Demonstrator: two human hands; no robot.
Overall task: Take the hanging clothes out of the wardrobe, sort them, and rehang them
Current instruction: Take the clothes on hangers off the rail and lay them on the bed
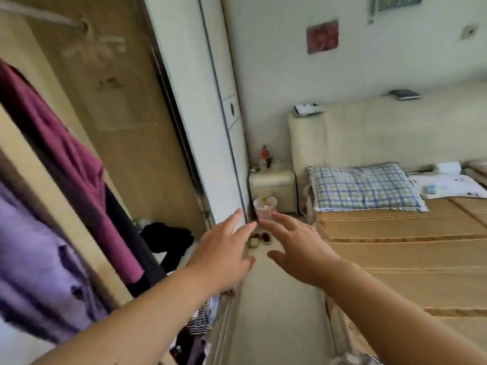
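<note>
Two bare hands reach out in front, over the pale floor (pixel 276 312). The left hand (pixel 224 255) and the right hand (pixel 297 248) are both wide open with fingers spread, and they hold nothing. Just past the fingertips, a pair of small brown slippers (pixel 261 238) lies on the floor, near a pink see-through bin (pixel 265 208). To the left, inside the open tan wooden wardrobe (pixel 118 114), a dark pink shirt (pixel 66 167) hangs beside a light purple buttoned shirt (pixel 34 264), with a black garment (pixel 131 241) behind the pink one. A heap of black clothes (pixel 168 237) lies on the wardrobe's bottom. To the right stands a bed (pixel 395 259) with a tan woven mat and a blue checked pillow (pixel 363 188).
</note>
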